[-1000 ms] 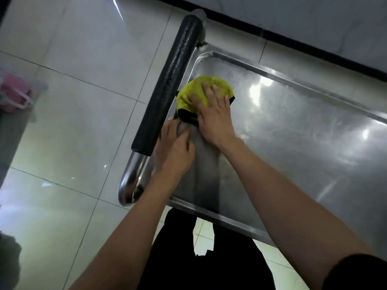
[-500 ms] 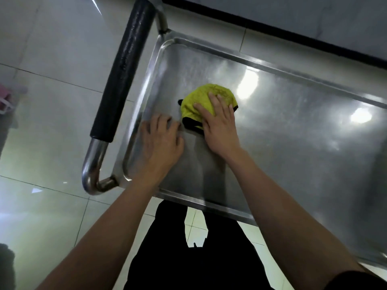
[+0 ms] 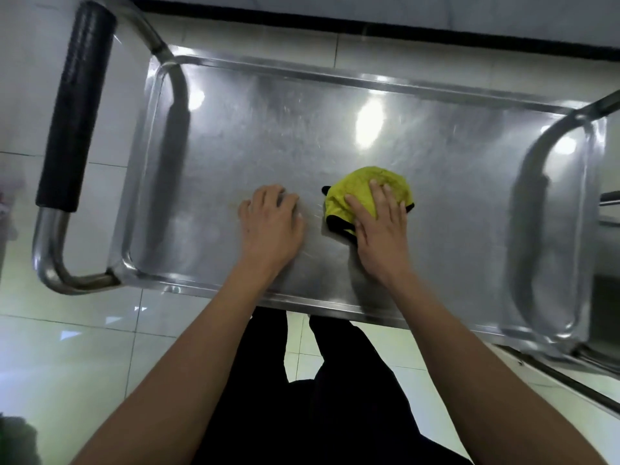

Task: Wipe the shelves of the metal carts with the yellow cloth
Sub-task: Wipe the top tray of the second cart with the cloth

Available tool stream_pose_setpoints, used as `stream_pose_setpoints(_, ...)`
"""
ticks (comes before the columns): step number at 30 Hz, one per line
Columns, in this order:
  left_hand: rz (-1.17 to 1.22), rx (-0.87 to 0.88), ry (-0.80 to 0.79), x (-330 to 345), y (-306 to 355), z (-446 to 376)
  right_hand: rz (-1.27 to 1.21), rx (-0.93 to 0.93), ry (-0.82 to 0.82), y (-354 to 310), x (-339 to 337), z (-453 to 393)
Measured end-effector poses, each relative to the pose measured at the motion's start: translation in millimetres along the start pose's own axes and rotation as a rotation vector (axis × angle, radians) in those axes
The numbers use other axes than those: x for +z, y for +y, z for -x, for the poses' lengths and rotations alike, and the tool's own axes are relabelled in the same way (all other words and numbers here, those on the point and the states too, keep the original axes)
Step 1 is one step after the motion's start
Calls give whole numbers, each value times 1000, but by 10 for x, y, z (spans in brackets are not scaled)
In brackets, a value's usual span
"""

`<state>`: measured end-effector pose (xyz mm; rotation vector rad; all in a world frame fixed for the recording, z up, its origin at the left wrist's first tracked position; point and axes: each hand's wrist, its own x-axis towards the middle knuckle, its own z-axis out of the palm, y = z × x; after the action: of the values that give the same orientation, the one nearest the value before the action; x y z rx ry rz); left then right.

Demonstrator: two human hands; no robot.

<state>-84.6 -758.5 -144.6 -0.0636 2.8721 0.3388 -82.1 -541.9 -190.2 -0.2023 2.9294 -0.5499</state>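
Note:
The top shelf of a stainless metal cart (image 3: 268, 129) fills the middle of the view. A bunched yellow cloth (image 3: 359, 189) with a black edge lies on the shelf near its front rim. My right hand (image 3: 382, 229) presses flat on the cloth, fingers spread over it. A short way to the left of the cloth, my left hand (image 3: 271, 223) rests palm down on the bare metal with its fingers slightly curled, holding nothing.
The cart's push handle with a black grip (image 3: 77, 109) stands at the left end. A curved metal frame bar (image 3: 553, 203) arches over the right end. Glossy white floor tiles (image 3: 67, 347) surround the cart; a dark baseboard (image 3: 369, 26) runs behind it.
Both hands have slid from the handle end toward the shelf's middle, the right hand carrying the cloth along the metal. The view has shifted right, showing the whole shelf.

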Motion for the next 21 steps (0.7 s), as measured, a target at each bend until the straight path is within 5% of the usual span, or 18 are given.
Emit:
stream_pose_setpoints(9,11,-121,-11,-21,-399,238,22,-88,-8,-351,158,-81)
stream_pose_setpoints(21,6,-389,120,-137,-1757,545,90,-349,-158,-1918,655,-621)
